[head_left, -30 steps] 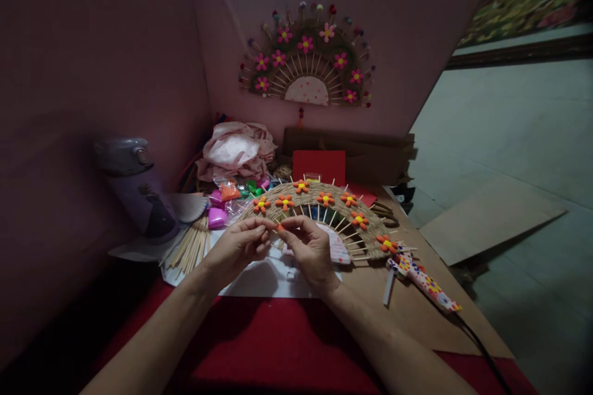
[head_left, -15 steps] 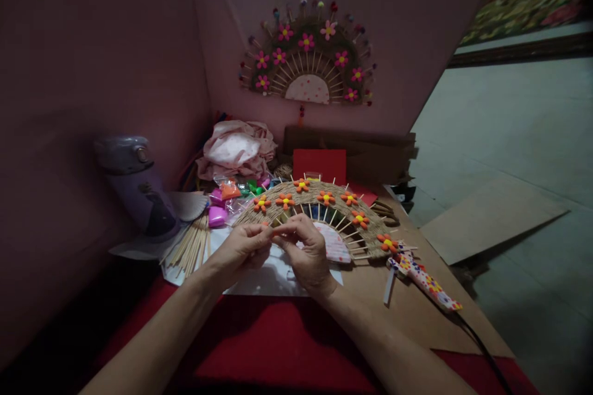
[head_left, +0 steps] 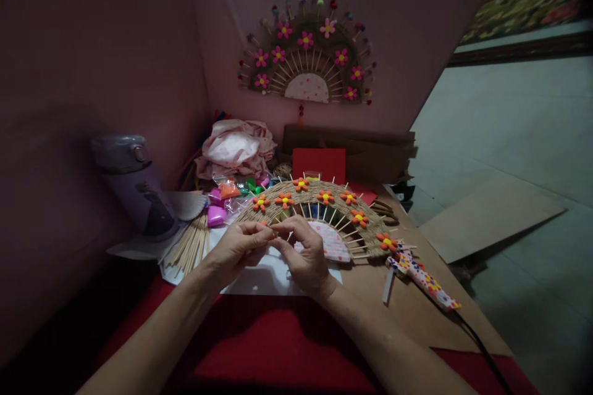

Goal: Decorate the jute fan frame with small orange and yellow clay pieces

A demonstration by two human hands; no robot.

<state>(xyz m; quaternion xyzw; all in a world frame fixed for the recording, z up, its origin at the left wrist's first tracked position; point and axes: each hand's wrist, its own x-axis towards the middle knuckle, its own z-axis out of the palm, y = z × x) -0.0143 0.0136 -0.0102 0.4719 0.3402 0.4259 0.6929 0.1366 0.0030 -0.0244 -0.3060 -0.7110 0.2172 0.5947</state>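
Observation:
My left hand [head_left: 245,245] and my right hand [head_left: 303,253] meet fingertip to fingertip in front of the fan, both closed in a pinch. Between the fingertips is a small piece of orange clay [head_left: 273,236], mostly hidden. Behind them lies a half-round fan [head_left: 333,191] of woven twine and thin sticks, with several orange flowers [head_left: 325,197] with yellow centres. Its inner half-circle of spotted cloth [head_left: 331,241] is partly covered by my right hand. White paper [head_left: 264,281] lies below my hands.
To the left stand a purple bottle [head_left: 139,197] and a bundle of wooden sticks [head_left: 188,250]. Clay packets [head_left: 217,216] and crumpled cloth [head_left: 236,148] lie behind. A flower-patterned glue gun [head_left: 426,278] with a cord rests on cardboard [head_left: 370,296] at right. A finished-looking fan [head_left: 306,43] hangs on the back panel.
My fingertips have shifted slightly against each other while staying pinched together. The view has moved a little; the fan and other things rest where they were.

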